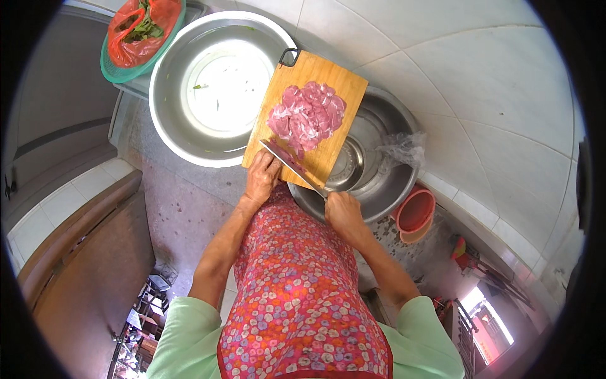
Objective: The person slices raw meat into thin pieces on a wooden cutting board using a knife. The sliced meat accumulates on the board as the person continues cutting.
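Note:
A wooden cutting board (304, 66) with a black handle lies tilted across the rims of two metal basins. Sliced raw meat (307, 114) is heaped on its middle, and a smaller strip of meat trails toward the near edge. My right hand (344, 213) is closed round the handle of a kitchen knife (291, 166), whose blade slants up and left across the near part of the board. Just left of the blade, my left hand (262, 174) has its fingers curled down on meat at the board's near-left edge; the fingers and blade partly hide that piece.
The left basin (165, 120) holds water and bits of green. In the right basin (404, 120) are a metal bowl (353, 165) and a clear plastic bag (404, 148). A teal basket (113, 69) carries leafy greens in a red bag. Red buckets (415, 211) stand by the tiled wall.

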Demonstrator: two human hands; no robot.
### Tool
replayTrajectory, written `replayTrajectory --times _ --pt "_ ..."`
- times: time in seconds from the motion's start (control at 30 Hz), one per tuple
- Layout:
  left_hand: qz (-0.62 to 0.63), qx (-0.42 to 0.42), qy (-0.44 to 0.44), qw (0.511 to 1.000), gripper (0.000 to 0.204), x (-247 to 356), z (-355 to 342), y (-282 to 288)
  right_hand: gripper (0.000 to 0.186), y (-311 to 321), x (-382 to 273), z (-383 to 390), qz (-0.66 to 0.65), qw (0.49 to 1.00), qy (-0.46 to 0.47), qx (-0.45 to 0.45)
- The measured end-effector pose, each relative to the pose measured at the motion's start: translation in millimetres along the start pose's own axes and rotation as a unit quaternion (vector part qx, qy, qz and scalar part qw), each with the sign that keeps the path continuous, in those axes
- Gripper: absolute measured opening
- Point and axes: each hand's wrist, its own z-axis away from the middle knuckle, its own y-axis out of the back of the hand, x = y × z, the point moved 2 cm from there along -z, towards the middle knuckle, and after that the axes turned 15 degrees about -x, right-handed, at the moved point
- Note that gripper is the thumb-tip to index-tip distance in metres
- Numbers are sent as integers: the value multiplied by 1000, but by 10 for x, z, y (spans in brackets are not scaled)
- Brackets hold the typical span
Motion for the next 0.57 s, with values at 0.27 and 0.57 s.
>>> replayTrajectory --times 0.27,0.57 --pt "28 9 -6 1000 28 37 -88 88 16 113 -375 -503 12 999 24 -27" --pt "31 -2 5 1000 29 -5 5 15 32 -100 -16 -155 -61 985 -64 -145"
